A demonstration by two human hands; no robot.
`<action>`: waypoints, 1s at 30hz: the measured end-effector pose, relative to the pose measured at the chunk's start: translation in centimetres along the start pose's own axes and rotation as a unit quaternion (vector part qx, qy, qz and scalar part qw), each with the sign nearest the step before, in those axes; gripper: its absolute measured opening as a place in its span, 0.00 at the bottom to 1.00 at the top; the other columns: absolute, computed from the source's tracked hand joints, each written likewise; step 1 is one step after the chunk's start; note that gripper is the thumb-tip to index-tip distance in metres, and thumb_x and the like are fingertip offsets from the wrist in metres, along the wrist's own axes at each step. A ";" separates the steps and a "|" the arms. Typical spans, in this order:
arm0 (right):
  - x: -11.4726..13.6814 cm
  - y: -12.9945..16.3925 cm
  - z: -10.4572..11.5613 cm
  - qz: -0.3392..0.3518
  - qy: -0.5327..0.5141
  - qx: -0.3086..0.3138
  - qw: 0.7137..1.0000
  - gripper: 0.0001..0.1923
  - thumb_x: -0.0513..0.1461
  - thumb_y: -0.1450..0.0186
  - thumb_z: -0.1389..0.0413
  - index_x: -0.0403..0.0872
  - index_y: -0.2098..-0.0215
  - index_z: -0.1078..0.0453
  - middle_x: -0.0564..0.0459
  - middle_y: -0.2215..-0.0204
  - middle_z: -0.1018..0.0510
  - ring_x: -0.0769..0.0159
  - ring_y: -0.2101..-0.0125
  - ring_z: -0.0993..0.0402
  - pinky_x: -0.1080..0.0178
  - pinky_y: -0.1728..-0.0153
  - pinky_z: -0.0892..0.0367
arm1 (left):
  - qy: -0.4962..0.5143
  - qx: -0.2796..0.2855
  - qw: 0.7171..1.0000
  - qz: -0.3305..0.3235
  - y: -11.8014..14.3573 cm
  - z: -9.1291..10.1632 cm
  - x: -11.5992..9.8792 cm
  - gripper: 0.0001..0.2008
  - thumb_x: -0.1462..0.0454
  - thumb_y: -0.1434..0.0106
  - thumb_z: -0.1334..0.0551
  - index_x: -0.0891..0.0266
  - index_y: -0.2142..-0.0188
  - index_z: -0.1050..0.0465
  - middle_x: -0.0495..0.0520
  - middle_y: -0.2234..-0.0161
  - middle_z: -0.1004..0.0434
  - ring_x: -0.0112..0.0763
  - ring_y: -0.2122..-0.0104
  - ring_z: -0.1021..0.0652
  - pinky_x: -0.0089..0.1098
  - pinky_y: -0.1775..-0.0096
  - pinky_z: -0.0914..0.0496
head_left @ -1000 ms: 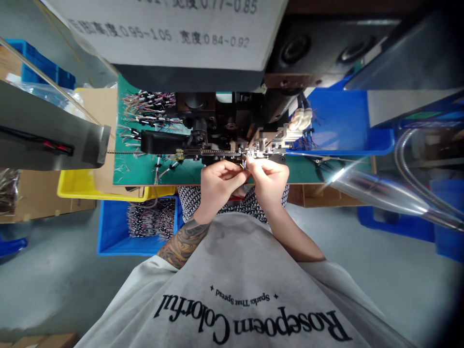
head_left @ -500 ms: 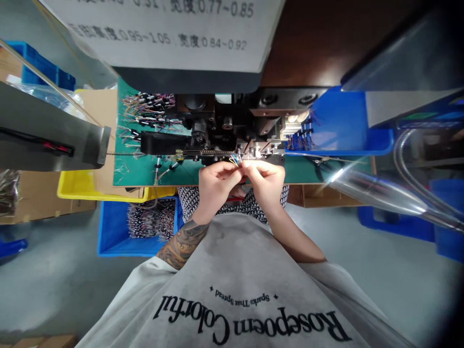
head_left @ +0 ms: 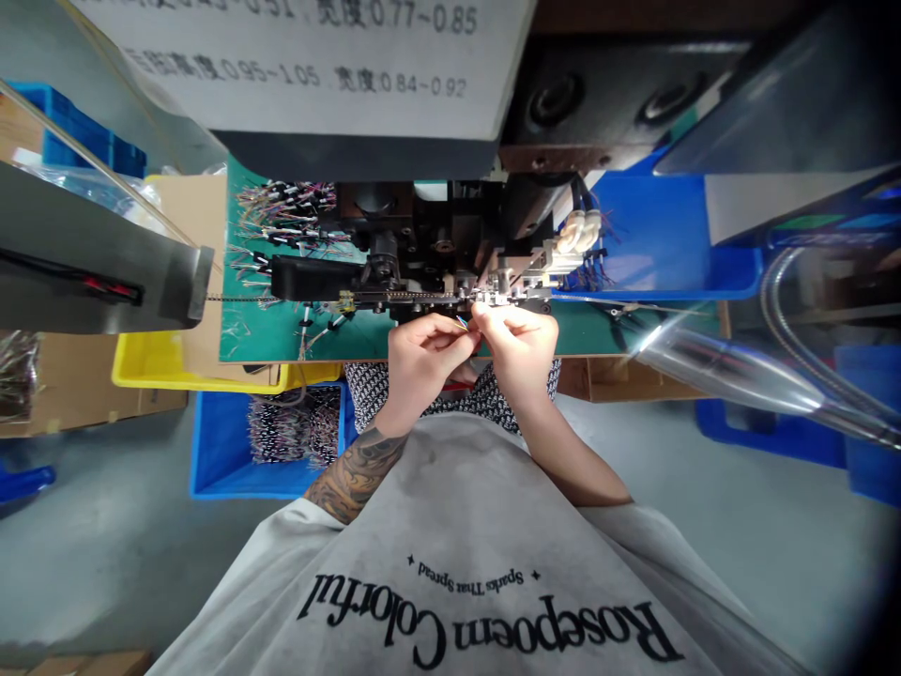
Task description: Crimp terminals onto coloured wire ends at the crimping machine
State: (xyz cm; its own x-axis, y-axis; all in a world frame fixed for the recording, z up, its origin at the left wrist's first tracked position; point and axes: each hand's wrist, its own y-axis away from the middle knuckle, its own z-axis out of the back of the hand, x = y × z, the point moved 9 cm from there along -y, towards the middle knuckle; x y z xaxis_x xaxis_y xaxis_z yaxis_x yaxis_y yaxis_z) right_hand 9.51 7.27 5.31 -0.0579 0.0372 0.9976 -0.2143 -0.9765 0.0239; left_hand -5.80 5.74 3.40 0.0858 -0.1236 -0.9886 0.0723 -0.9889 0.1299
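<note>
Small bunch of thin coloured wires [head_left: 462,322], blue and pale strands showing, tips angled toward the machine [head_left: 440,246], pinched at the fingertips of left hand [head_left: 424,352] and right hand [head_left: 519,345], the rest apparently hidden by fingers.

"Where do we see the strongest light?"

"At the middle of the worktop's [head_left: 352,340] front edge, brightening the right hand [head_left: 525,347]; the machine [head_left: 384,258] behind it lies mostly in shadow."

"Do we get glare?"

"Yes, white streaks on the shiny tube [head_left: 746,374] near the worktop's front right corner."

"And sharpness?"

"We find the label [head_left: 302,70] soft, the outer edges stretched, the right-hand corners black."
</note>
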 end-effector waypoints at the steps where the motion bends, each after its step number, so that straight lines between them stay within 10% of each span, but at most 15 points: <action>1: 0.0 0.0 0.0 -0.003 0.004 -0.002 1.000 0.20 0.47 0.35 0.36 0.47 0.81 0.27 0.56 0.82 0.28 0.71 0.77 0.35 0.64 0.75 0.38 | -0.005 -0.004 1.000 -0.004 0.0 0.1 -0.1 0.10 0.58 0.40 0.24 0.59 0.69 0.20 0.51 0.70 0.15 0.33 0.72 0.15 0.31 0.69 0.17; 30: -1.5 0.4 0.0 -0.033 -0.064 -0.004 0.997 0.17 0.47 0.35 0.36 0.47 0.77 0.21 0.56 0.81 0.25 0.72 0.79 0.35 0.65 0.76 0.37 | 0.018 0.020 0.999 0.025 0.0 0.0 0.0 0.08 0.58 0.41 0.24 0.58 0.70 0.18 0.50 0.71 0.15 0.34 0.72 0.14 0.32 0.68 0.16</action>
State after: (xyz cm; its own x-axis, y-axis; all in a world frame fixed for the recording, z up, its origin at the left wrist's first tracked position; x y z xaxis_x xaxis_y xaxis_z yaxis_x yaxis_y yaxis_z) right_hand 9.49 6.87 3.81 0.0808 0.0731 0.9940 -0.2218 -0.9710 0.0895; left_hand -5.76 5.70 3.42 0.1249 -0.1700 -0.9775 0.0276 -0.9842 0.1747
